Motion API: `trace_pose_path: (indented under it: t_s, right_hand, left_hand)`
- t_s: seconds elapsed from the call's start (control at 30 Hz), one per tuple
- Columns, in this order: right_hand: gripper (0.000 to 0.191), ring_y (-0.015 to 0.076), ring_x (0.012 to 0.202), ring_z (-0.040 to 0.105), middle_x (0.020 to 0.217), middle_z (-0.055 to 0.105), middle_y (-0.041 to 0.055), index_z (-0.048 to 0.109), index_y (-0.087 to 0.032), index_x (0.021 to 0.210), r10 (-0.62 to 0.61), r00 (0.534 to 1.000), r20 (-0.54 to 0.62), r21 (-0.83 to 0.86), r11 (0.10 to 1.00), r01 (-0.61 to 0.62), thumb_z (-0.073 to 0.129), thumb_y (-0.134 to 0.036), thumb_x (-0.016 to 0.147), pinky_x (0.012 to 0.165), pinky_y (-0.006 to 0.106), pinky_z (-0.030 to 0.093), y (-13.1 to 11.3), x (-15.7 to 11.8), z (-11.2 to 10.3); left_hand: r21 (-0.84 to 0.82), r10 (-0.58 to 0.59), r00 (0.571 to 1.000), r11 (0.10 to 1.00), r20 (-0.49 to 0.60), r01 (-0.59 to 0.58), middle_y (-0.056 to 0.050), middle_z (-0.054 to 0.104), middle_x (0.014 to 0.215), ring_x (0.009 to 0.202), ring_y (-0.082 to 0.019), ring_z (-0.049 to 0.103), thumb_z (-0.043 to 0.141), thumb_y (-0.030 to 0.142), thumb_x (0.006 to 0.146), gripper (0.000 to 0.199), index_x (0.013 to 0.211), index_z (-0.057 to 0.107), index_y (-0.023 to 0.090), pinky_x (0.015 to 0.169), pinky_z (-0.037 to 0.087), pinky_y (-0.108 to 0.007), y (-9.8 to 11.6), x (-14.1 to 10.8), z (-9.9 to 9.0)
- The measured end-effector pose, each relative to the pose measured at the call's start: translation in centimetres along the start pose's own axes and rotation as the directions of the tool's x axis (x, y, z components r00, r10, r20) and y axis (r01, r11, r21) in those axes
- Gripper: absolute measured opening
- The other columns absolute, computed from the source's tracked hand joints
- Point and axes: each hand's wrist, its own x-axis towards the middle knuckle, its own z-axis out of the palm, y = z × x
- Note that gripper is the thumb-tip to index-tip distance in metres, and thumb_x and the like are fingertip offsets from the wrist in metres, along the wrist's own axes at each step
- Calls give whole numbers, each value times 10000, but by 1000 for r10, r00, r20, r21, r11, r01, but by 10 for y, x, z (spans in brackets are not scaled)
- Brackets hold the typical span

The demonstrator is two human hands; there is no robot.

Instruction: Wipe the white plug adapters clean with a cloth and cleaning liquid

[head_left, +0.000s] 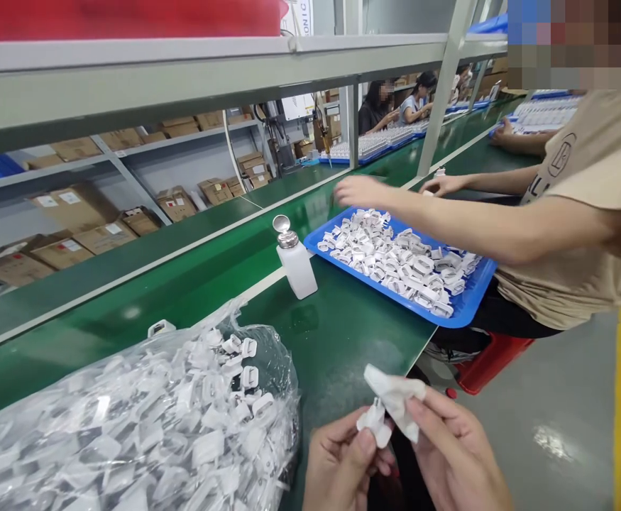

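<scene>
In the head view, low and right of the middle, my left hand point(342, 458) is closed on a small white plastic part point(375, 424), pinching it between thumb and fingers. My right hand point(456, 451) grips a folded white cloth point(395, 397) and holds it against or right beside that part; whether they touch is hard to tell. Both hands are just in front of the green table's point(336, 341) near edge. To their left lies a clear plastic bag point(129, 426), open at its right end and full of similar white parts.
A white bottle with a metal pump top point(297, 266) stands beyond my hands. Behind it, a blue tray point(462, 312) holds many white parts, with a co-worker's arm point(464, 220) reaching across it. A metal shelf beam point(209, 85) crosses overhead. A red stool point(494, 362) stands at right.
</scene>
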Motion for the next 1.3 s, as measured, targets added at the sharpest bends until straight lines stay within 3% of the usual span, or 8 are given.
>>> trace_pose_path:
  t_s: [0.13,0.33,0.73,0.8,0.9,1.07,1.2,1.3]
  right_hand:
    - [357,263,824,723,961,790,102,796,-213,1129,-125,954,-273,-146,985,88,767,-430,848,786,374,594,-12,-4,9]
    - [367,150,625,598,722,679,11,804,-255,1128,-95,989,-116,-323,945,53,771,-478,838,569,220,496,-17,-23,20]
    - [286,164,730,640,850,726,59,809,-261,1084,186,982,6,242,953,-182,830,-355,815,640,259,535,0,-10,3]
    - [298,192,809,672,910,752,81,798,-260,1131,134,991,7,184,974,-133,803,-350,846,734,294,557,3,-11,2]
    - [323,226,920,700,990,776,103,762,-267,1223,79,996,41,85,993,-82,732,-356,913,866,346,554,7,-13,-1]
    - [421,291,998,719,1052,785,131,726,-229,1288,19,1000,-17,-88,996,-20,723,-410,907,929,411,561,10,-17,-14]
    - [364,255,967,720,1017,768,97,730,-246,1281,-319,944,-80,-512,826,235,687,-335,930,762,274,598,1,-16,-21]
    - [479,208,882,679,992,731,85,651,-261,1387,-493,767,410,-659,422,623,596,-99,939,678,246,574,-10,-13,-17]
  left_hand:
    - [-90,-143,988,985,59,148,-89,754,713,558,-61,576,922,518,637,464,890,849,137,553,468,-133,1,-4,5]
    - [6,-86,990,996,111,85,-67,708,635,572,-89,581,899,487,692,395,832,840,123,579,472,-173,0,-5,8]
    - [194,177,984,966,-15,-171,-119,779,772,636,-188,705,859,541,713,502,994,827,127,601,591,-263,-20,-7,1]
    - [335,371,928,880,-42,-337,-118,791,849,701,-218,741,875,481,710,448,1003,827,145,643,622,-275,-23,-6,0]
    - [599,674,736,563,67,-570,-83,792,924,770,-205,756,840,349,771,298,1030,824,200,707,621,-233,-24,-3,-2]
    - [737,842,444,87,305,-671,-45,793,917,775,-172,744,746,162,839,299,1126,786,236,737,598,-204,-21,3,-8]
    - [756,834,417,-1,362,-654,-67,792,951,813,-185,751,697,160,885,289,1159,769,214,765,597,-214,-24,5,-11]
    - [745,820,441,27,365,-666,-53,783,913,777,-171,745,645,148,914,247,1125,755,212,755,591,-206,-23,5,-9]
